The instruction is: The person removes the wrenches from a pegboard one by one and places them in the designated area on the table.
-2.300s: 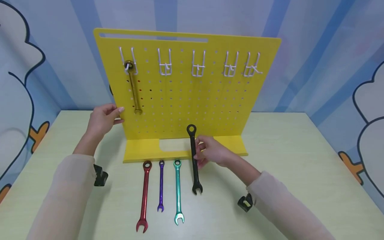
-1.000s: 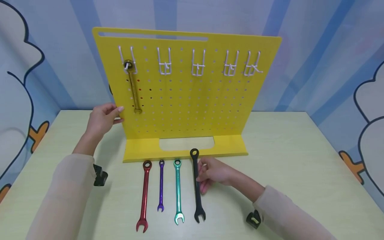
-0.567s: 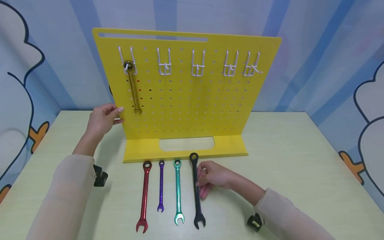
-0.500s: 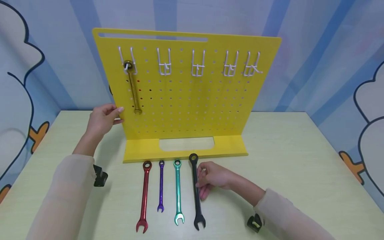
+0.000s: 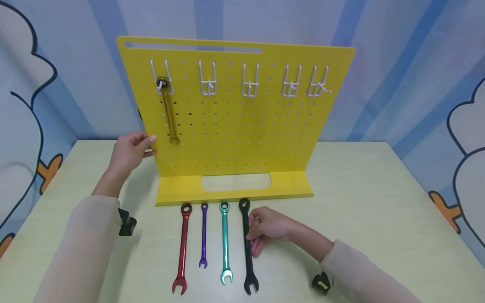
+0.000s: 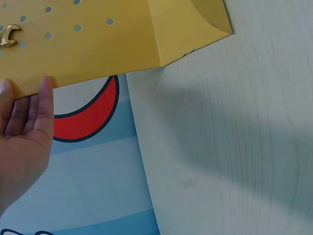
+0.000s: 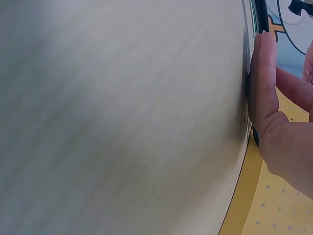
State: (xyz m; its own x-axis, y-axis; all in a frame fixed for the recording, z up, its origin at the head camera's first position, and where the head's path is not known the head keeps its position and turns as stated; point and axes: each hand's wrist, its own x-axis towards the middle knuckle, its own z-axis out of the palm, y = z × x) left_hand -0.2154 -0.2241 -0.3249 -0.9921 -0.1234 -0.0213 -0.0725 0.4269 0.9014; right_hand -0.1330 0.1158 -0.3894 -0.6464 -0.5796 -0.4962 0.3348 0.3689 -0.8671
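Observation:
My left hand (image 5: 128,152) holds the left edge of a yellow pegboard (image 5: 235,139), thumb on its front face. In the left wrist view the left hand (image 6: 29,142) has fingertips against the board's edge. My right hand (image 5: 270,224) pinches the shaft of a black combination wrench (image 5: 248,256), ring end toward the board. To its left lie a green wrench (image 5: 225,240), a purple wrench (image 5: 203,235) and a red wrench (image 5: 183,244), roughly side by side. A gold wrench (image 5: 169,113) hangs by its ring from the board's leftmost hook. The right wrist view mostly hides the black wrench.
Several white wire hooks (image 5: 249,82) run along the upper board, those right of the gold wrench holding nothing. The board's base (image 5: 291,183) stands on a pale wooden table (image 5: 363,202). Behind is a blue patterned backdrop (image 5: 295,21).
My right hand has drawn the black wrench back from the board's base toward me, alongside the green one; it slid slightly further in the last half second. The left hand stays put.

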